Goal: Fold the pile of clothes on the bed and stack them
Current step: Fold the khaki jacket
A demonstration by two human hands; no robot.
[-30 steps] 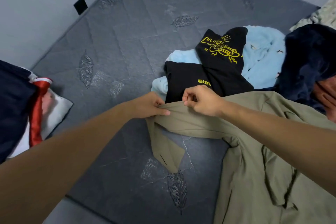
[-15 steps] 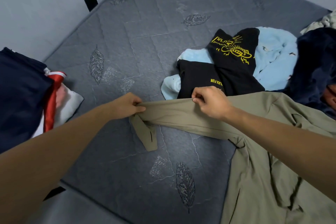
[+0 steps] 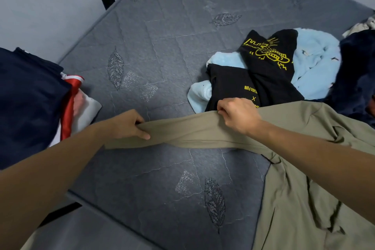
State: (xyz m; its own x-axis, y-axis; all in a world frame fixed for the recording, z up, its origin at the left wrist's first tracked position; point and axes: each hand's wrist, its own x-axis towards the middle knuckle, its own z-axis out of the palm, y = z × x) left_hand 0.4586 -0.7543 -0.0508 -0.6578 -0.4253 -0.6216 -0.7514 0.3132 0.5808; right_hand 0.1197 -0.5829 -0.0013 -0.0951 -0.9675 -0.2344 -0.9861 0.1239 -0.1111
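Note:
An olive long-sleeved shirt [image 3: 300,189] lies over the right side of the grey mattress [image 3: 162,57]. One sleeve is stretched out leftward. My left hand [image 3: 129,124] pinches the sleeve's cuff end, and my right hand [image 3: 237,115] grips the sleeve's upper edge nearer the shoulder. Behind my right hand is a pile: a black T-shirt with yellow print [image 3: 263,71] on a light blue fleece [image 3: 316,67], with a dark navy fleece [image 3: 357,71] at the right edge.
At the left edge lies a stack of navy fabric [image 3: 28,95] over a red and white garment [image 3: 77,105]. The grey wall [image 3: 50,2] borders the mattress on the left. The mattress's near edge [image 3: 113,219] runs across the lower left.
My left hand has drawn the sleeve end out to the left, so the sleeve now lies straight. The hanging cuff is no longer visible. My right hand stayed on the sleeve's upper edge.

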